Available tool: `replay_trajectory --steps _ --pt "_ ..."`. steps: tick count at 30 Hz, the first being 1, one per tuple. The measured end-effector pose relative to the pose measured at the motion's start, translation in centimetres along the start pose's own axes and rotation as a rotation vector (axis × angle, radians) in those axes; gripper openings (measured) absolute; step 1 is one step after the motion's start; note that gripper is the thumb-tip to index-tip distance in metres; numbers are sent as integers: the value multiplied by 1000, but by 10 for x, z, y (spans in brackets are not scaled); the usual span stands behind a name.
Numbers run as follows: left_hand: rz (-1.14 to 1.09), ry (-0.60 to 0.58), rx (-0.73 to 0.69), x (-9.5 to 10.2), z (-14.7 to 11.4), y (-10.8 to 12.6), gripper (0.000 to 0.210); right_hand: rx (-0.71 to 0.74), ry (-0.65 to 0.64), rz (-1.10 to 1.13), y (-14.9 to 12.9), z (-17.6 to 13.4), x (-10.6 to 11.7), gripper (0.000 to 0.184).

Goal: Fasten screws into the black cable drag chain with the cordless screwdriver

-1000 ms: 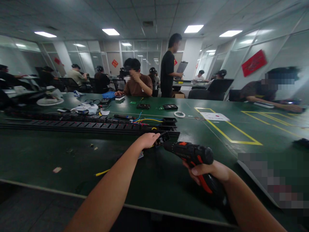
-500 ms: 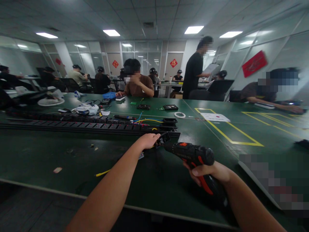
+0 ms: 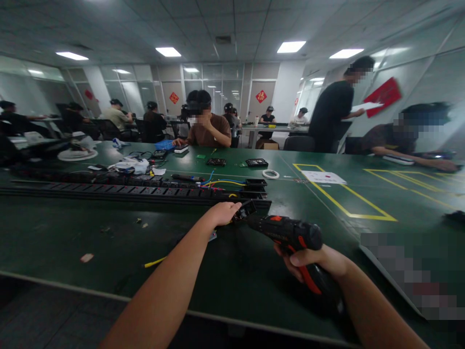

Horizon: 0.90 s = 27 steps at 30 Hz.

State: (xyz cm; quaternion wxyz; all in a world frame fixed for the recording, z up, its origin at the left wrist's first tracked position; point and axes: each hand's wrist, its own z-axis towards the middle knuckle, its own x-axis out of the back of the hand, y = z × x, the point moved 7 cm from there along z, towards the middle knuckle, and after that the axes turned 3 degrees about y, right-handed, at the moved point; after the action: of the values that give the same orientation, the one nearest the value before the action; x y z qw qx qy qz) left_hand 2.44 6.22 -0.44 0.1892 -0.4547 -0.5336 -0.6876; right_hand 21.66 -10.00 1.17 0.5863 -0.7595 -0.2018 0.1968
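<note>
My left hand [image 3: 225,213] is closed on a small black plastic housing [image 3: 247,209] with an open face, held just above the green table. My right hand [image 3: 308,259] grips a black and orange cordless drill [image 3: 290,230] by its handle. The drill's nose points left at the housing; whether its bit touches cannot be made out. A yellow wire [image 3: 154,262] comes out from under my left forearm. Just beyond my left hand lies a long black power strip [image 3: 145,192] with a row of sockets.
Behind the strip are blue and yellow wires [image 3: 227,182], a white tape roll [image 3: 271,173] and black device shells [image 3: 256,162]. A printed sheet [image 3: 323,177] lies by yellow tape lines. A co-worker [image 3: 209,121] sits across the table; another person [image 3: 332,109] stands behind, holding papers.
The standing person in the background has moved to the right with the papers. My hands, the drill and the black housing hold almost the same position.
</note>
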Motion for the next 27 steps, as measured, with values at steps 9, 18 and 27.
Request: replay_trajectory --steps 9,18,27 --pt "-1 3 -3 0 0 0 68 -23 -4 4 2 1 2 39" --pt "-9 3 22 2 -4 1 67 -15 27 9 2 1 4 36" --pt "12 -3 -4 0 0 1 65 -18 45 28 6 1 7 36"
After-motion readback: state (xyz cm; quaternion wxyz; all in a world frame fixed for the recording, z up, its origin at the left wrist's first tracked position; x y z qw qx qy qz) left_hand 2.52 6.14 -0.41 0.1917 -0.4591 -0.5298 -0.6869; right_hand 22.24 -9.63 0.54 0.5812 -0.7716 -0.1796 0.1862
